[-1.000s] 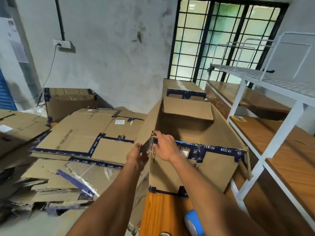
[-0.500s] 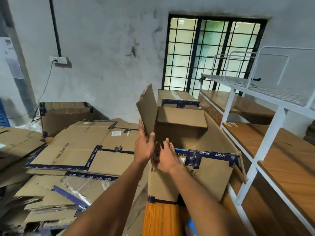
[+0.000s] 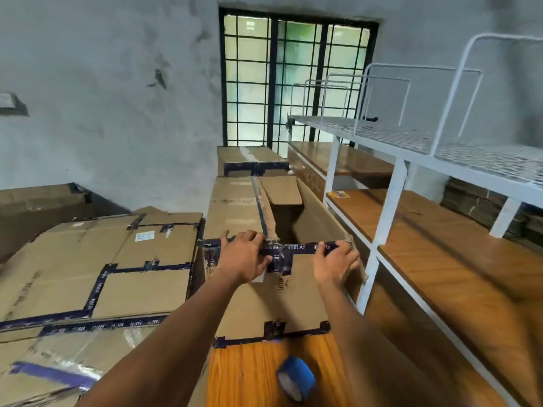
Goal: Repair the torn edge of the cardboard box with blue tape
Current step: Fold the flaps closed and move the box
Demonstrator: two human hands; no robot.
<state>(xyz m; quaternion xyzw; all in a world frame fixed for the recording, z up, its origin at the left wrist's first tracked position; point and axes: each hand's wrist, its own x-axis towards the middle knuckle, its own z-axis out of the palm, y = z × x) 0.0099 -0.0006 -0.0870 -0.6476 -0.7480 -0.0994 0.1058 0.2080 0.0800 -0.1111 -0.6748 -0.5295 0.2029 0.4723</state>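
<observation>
An open cardboard box (image 3: pixel 288 292) with dark printed tape on its seams stands on an orange wooden table (image 3: pixel 249 374). Its left flap (image 3: pixel 235 210) lies folded down over the top, and the flap's near corner (image 3: pixel 271 235) is ragged and torn. My left hand (image 3: pixel 244 257) presses on that flap at the front edge, fingers spread on top, thumb on the front face. My right hand (image 3: pixel 335 259) grips the front top edge near the right corner, fingers curled over it. A blue tape roll (image 3: pixel 295 380) lies on the table near me, apart from both hands.
A stack of flattened cartons (image 3: pixel 117 274) fills the left side. A white metal rack with wooden shelves (image 3: pixel 379 230) stands close on the right. A closed taped box (image 3: pixel 252 163) sits behind the open one, below a barred window (image 3: pixel 293 83).
The left flap stood upright and now lies folded down. My left hand came to rest on it. My right hand slid right along the front edge.
</observation>
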